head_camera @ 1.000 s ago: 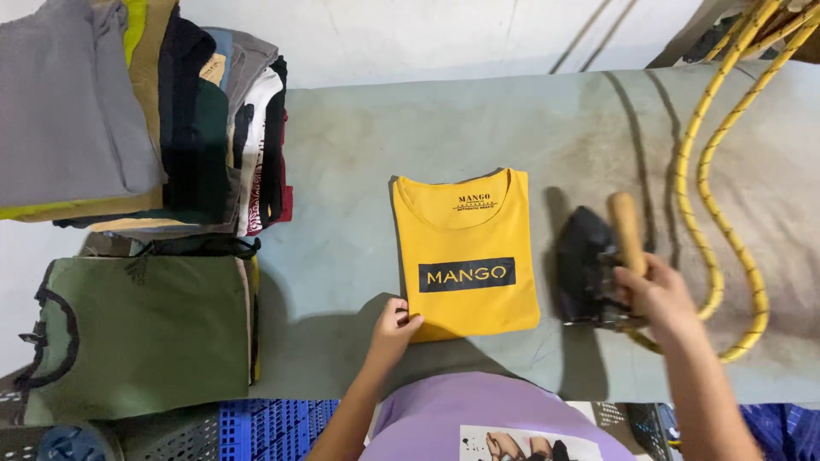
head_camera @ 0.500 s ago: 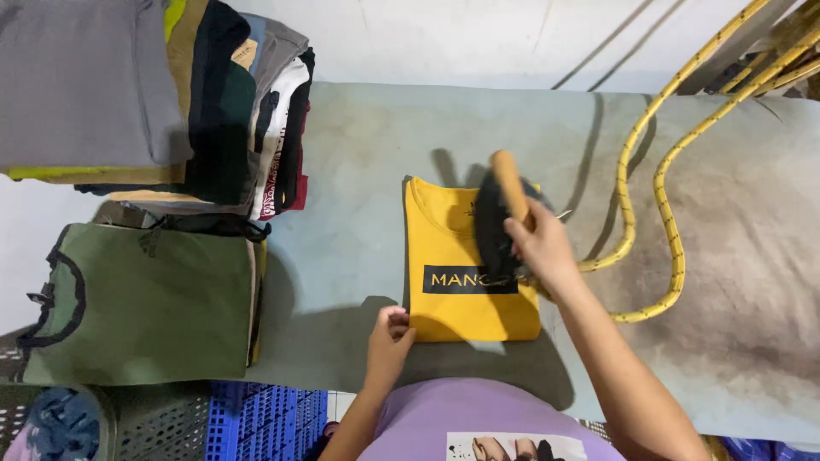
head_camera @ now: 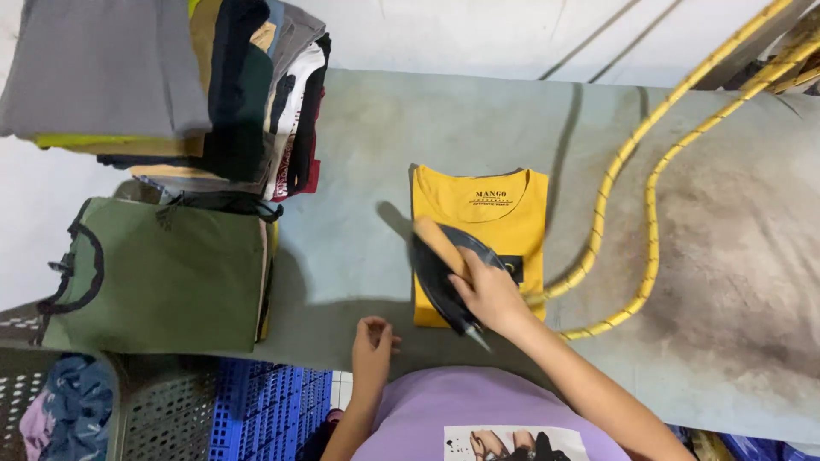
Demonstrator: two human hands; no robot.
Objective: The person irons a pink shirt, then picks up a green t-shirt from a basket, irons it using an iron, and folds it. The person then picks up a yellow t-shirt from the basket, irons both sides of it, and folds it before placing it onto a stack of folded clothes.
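Two hands work at the grey board: the right hand is closed round the wooden handle of a dark iron, which sits on the lower left of a folded yellow shirt lying mid-board; the left hand rests loosely curled and empty at the near edge, just beside the shirt. A yellow cord loops to the right, folded clothes stacked left

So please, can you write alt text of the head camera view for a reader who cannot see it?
The right hand holds a dark iron by its wooden handle on a folded yellow T-shirt lying on a grey-green ironing table. The left hand rests at the table's near edge; folded clothes are stacked at the left.
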